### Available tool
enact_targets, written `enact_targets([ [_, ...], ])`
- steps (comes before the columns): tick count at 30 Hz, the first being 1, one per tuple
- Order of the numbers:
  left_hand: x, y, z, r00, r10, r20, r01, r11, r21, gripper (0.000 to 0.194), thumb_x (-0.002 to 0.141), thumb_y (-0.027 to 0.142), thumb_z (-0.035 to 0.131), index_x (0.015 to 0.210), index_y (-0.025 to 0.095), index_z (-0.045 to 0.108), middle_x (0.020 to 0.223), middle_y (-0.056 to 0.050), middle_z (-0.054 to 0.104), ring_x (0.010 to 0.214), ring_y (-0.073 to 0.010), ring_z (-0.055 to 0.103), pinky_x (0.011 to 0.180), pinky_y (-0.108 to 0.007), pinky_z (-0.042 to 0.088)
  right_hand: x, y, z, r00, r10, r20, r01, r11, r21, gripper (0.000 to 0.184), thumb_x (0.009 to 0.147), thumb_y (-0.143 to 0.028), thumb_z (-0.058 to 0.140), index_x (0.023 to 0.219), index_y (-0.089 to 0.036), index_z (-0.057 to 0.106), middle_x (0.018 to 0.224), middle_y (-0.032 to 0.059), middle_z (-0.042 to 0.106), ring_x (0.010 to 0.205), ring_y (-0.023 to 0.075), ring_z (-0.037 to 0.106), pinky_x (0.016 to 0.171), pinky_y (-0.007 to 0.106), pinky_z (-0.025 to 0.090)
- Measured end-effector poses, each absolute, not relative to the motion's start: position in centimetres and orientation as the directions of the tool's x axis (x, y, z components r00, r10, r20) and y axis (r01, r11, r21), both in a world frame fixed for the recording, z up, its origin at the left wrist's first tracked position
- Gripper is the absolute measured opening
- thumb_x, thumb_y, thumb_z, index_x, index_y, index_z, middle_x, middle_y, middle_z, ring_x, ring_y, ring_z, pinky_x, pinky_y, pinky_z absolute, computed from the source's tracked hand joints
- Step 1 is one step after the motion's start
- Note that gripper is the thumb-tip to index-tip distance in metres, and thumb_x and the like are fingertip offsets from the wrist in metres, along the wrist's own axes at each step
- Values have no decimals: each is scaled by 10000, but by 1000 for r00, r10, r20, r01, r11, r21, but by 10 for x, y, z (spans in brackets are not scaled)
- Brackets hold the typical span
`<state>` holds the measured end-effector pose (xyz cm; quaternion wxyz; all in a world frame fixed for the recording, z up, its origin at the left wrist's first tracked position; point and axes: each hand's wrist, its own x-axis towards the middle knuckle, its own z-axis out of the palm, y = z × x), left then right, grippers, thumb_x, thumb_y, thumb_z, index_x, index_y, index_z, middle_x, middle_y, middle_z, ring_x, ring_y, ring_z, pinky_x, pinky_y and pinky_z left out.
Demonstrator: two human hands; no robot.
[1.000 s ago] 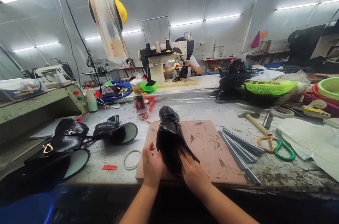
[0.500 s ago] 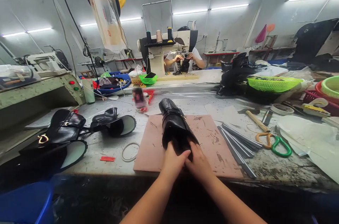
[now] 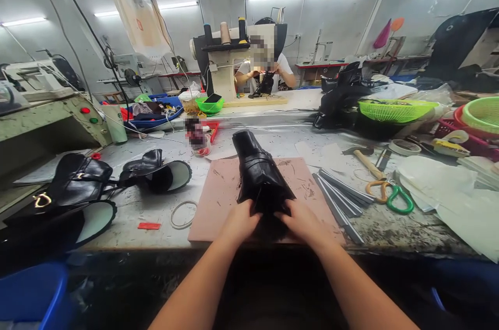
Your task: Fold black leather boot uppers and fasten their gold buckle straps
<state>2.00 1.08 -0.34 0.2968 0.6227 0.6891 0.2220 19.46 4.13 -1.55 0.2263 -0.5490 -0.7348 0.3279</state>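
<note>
A black leather boot upper [image 3: 259,166] with a strap across it lies on a pinkish board [image 3: 212,189], its wide opening toward me. My left hand [image 3: 241,220] grips the left edge of that opening, thumb inward. On the opposite edge, my right hand [image 3: 303,218] is closed in the same way. The fingertips of both hands are partly hidden by the leather. More black boot uppers [image 3: 83,176] with gold buckles and pale lining lie on the bench to the left.
Right of the board are grey strips [image 3: 339,192], green-and-orange-handled scissors [image 3: 399,200], a hammer [image 3: 368,163] and white sheets [image 3: 468,215]. A tape ring [image 3: 183,214] and red piece [image 3: 148,226] lie left. Across the bench, a person works at a sewing machine [image 3: 226,70].
My hands have moved apart, from close together inside the opening to its two side edges. The boot upper's opening is spread wider and flatter. The camera view has shifted slightly.
</note>
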Motion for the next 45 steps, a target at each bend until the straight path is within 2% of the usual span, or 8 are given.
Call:
enact_targets([
  [11,24,5,-11,-69,995,-66,920,89,381,135,834,283,519,852,176,600,848,-79,675,813,-229,625,677,-287,430,196,44,-17,-307,950,-49,739,206,-641,95,759,-227,566,688,-173,534,729,55,624,691,189,571,609,263,385],
  [23,30,2,-22,-27,999,19,980,23,198,151,847,303,523,888,175,591,826,-51,660,738,-212,632,590,-277,447,197,42,-17,-294,954,-66,805,210,-556,192,744,-208,577,609,-199,441,664,20,556,645,170,527,577,254,363],
  [28,24,-1,-20,-9,996,88,993,-2,119,211,850,324,507,905,139,591,837,-103,638,704,-253,625,551,-324,460,193,35,-16,-274,960,-63,834,205,-512,61,766,-180,559,813,-162,524,852,74,601,788,195,568,672,267,407],
  [32,21,-15,-26,173,974,146,979,-186,82,226,898,254,411,1001,180,598,1019,-103,638,952,-253,596,801,-373,455,192,31,-10,-291,954,-67,849,225,-478,250,779,-124,519,1027,-116,494,996,114,608,914,193,575,754,253,411],
  [35,28,-24,-41,517,831,208,847,-531,19,562,839,537,437,1243,148,470,1300,-133,494,1214,-282,428,1001,-399,329,190,32,-1,-316,946,-78,867,254,-429,216,737,-58,491,941,-116,537,890,120,635,818,218,599,679,272,404],
  [38,33,-23,-52,641,746,180,762,-647,-31,954,720,753,329,1329,19,337,1387,-218,346,1298,-331,288,1054,-436,249,190,38,8,-313,948,-56,883,269,-384,133,759,-99,488,862,-140,561,840,128,640,781,248,598,652,299,375],
  [42,29,-18,-51,680,730,70,733,-680,-23,938,741,729,337,1365,32,272,1419,-214,269,1322,-316,232,1066,-441,237,204,55,9,-260,964,-55,892,218,-396,64,799,-201,515,764,-173,561,800,89,645,761,225,588,632,282,364],
  [45,25,-15,-45,697,716,41,716,-698,-11,961,702,716,440,1364,39,275,1419,-217,265,1321,-318,231,1062,-451,257,218,68,3,-241,966,-99,872,170,-459,146,774,-255,565,650,-188,529,677,17,624,660,164,569,566,233,365],
])
